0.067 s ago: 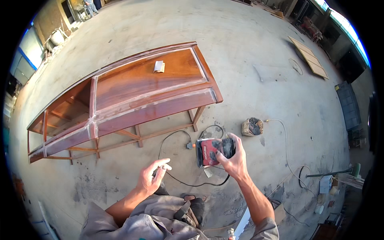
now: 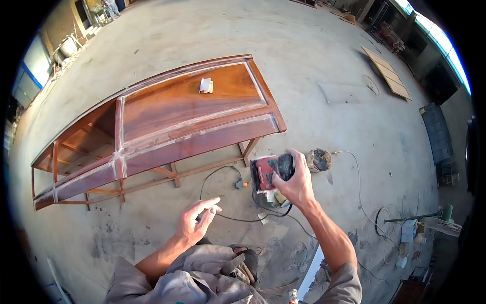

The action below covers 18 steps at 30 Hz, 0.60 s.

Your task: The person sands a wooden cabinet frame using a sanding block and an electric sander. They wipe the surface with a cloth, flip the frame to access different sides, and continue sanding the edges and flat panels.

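My right hand (image 2: pixel 297 185) grips a red and black electric sander (image 2: pixel 268 172), thumb on its near side and fingers over its black end. The sander is held up in the air, right of the wooden furniture piece. A dark power cord (image 2: pixel 253 220) loops below it. My left hand (image 2: pixel 195 220) hovers lower left of the sander, palm inward, fingers loosely bent and thumb apart, with nothing visible in it. The reddish-brown furniture piece (image 2: pixel 197 142), a framed panel on legs, has whitish sanded strips along its joints. A folded paper piece (image 2: pixel 206 85) lies on its panel.
A round container (image 2: pixel 320 161) with dark contents stands on the floor behind my right hand. A pale hose (image 2: pixel 358 175) trails from it. A floor fan (image 2: pixel 440 220) lies at right, and a wooden panel (image 2: pixel 387 73) farther back. A person (image 2: pixel 111 7) is at far left.
The sander in my right hand has moved up and slightly right, closer to the container. My left hand has barely shifted, and the view has turned slightly.
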{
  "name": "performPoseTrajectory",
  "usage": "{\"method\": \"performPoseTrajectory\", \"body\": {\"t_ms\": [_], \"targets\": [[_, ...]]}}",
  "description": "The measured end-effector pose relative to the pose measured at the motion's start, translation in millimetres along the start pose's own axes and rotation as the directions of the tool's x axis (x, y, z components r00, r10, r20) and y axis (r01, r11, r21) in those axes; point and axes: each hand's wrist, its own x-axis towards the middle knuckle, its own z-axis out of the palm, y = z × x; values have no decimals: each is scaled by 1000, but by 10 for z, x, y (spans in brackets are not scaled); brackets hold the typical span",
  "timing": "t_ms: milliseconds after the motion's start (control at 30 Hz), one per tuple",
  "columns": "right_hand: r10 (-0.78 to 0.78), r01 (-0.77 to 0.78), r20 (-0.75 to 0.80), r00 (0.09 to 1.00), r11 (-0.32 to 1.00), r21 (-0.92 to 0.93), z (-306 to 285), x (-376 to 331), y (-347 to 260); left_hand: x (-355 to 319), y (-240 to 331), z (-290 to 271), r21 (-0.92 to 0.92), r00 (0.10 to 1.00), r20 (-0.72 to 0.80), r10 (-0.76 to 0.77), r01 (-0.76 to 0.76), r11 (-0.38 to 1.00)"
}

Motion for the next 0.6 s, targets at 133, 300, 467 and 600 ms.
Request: {"method": "performPoseTrajectory", "body": {"t_ms": [133, 300, 467, 600], "targets": [[-36, 32, -26, 999, 990, -138, 274, 838, -285, 198, 471, -841, -592, 952, 285, 114, 81, 801], [49, -41, 20, 999, 959, -280, 711, 1271, -340, 492, 961, -1733, -915, 695, 381, 610, 186, 359], [112, -91, 52, 992, 949, -302, 945, 1338, -507, 491, 1148, -1672, -994, 848, 13, 529, 69, -86], [96, -74, 53, 994, 942, -327, 1367, 1170, -995, 862, 1167, -1701, -972, 774, 86, 628, 203, -118]]}}
